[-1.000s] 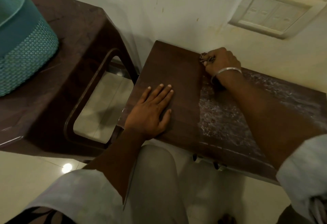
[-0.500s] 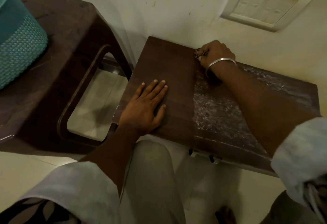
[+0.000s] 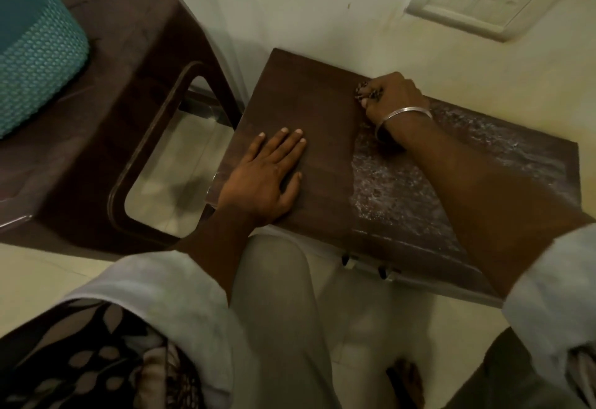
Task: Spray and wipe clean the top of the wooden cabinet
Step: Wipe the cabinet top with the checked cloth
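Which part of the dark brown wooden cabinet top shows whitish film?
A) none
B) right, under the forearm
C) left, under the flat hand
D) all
B: the whitish film covers the right part of the dark brown wooden cabinet top; the left hand lies flat on bare wood.

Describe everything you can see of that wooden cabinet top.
The cabinet top is a flat, dark brown, wood-grained rectangle, its back edge against the pale wall. Its left part looks bare; the right part carries a whitish foamy film. The left hand rests flat on the left part. The right hand, gripping a dark speckled wad, presses near the back edge.
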